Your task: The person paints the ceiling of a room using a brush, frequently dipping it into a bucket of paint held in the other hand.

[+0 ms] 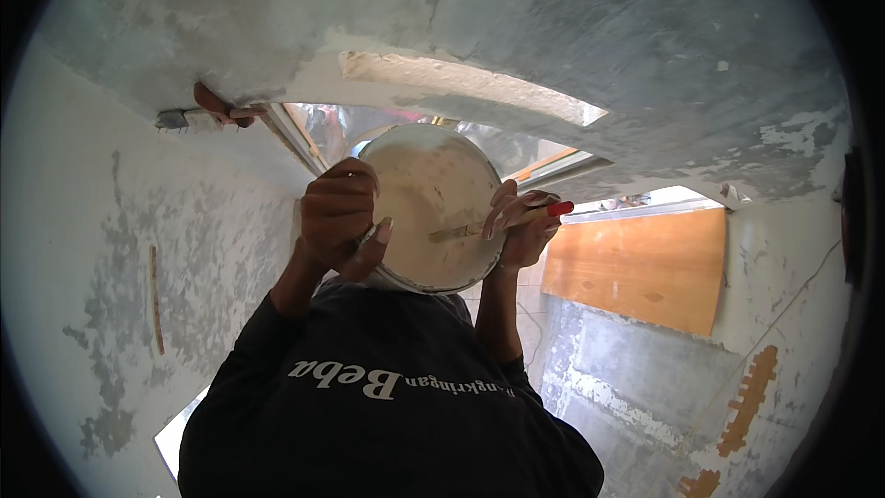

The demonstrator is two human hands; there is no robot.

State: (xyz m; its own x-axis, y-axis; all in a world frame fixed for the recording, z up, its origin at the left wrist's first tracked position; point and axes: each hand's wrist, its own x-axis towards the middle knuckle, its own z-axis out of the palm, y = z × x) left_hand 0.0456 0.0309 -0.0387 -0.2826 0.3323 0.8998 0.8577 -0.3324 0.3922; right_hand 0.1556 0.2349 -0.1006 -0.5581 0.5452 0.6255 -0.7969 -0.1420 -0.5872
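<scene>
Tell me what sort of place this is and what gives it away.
Probably a room under renovation: the left wall is patchy grey and white, the right hand holds a paintbrush, and the left hand grips a round, stained container.

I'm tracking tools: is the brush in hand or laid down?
In hand: the right hand holds the brush by its red-tipped handle, over the pale round container.

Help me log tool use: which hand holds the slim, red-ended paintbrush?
The right hand: the paintbrush lies in its grasp, whereas the left hand grips the edge of the round, off-white container.
</scene>
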